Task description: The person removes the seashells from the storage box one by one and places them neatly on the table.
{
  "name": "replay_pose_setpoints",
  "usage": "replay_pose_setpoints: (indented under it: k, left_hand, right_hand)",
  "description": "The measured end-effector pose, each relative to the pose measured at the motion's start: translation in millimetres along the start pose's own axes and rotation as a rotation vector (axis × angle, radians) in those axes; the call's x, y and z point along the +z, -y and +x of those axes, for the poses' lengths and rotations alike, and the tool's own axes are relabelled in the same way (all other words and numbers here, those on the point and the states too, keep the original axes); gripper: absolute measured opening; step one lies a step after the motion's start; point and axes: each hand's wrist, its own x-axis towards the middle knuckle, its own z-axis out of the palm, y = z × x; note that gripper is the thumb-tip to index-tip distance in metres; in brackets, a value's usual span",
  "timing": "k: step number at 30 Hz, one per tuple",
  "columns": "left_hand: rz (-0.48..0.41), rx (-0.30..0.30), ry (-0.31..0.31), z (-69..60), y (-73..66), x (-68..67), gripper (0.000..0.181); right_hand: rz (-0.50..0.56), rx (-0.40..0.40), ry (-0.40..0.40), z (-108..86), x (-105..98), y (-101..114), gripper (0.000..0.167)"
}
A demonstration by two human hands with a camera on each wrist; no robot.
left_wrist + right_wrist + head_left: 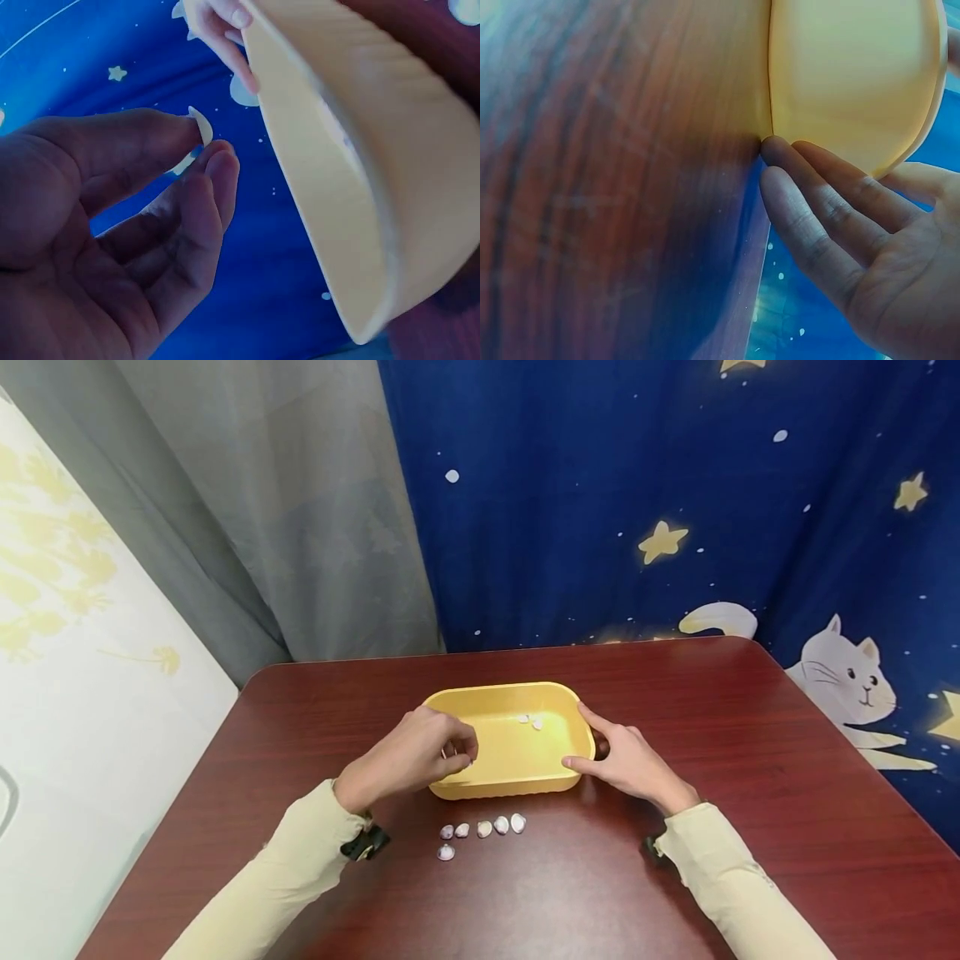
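Note:
Over the left end of a yellow plastic basin (510,789), my left hand (423,745) pinches a small white seashell (202,126) between thumb and fingertips. The head view hides that shell behind the fingers. My right hand (633,762) grips the basin's right end, its thumb over the rim and the other fingers along the outer wall and low near the base. Inside the basin, two pale seashells (537,724) lie towards the back right.
In front of the basin, several seashells (502,825) form a row on the dark red-brown table (675,877). One more shell (446,852) lies below the row's left end. A grey curtain (322,527) and a blue starry curtain (540,510) hang behind the table.

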Motion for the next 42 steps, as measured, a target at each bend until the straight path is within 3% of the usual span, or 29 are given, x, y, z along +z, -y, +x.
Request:
replay_pose_setpoints:
  k: [5,11,19,25,31,42]
  left_hand:
    - [0.001,-0.008,-0.025,-16.3,-0.8,7.9,0.012]
    - [-0.066,-0.051,-0.023,-32.9,0.0,21.2,0.011]
    - [-0.118,-0.057,0.007,-42.1,-2.6,44.0,0.011]
    - [-0.102,-0.064,0.029,-46.0,-2.9,54.6,0.006]
    - [-0.094,-0.059,0.039,-49.9,-3.4,62.6,0.013]
    - [0.055,-0.086,0.06,-54.0,-4.4,75.6,0.024]
  right_hand:
    - [0.011,0.016,-0.008,-1.0,-2,-1,0.1]
    - [0.006,0.016,-0.005,-0.7,-3,-2,0.1]
    - [0.006,0.016,-0.012,-0.6,-3,-2,0.099]
    - [0.011,0.015,-0.012,-0.6,-1,-2,0.099]
    - [0.016,0.023,-0.001,-0.7,0,-1,0.099]
    - [0.014,0.021,0.012,0.9,0,0,0.099]
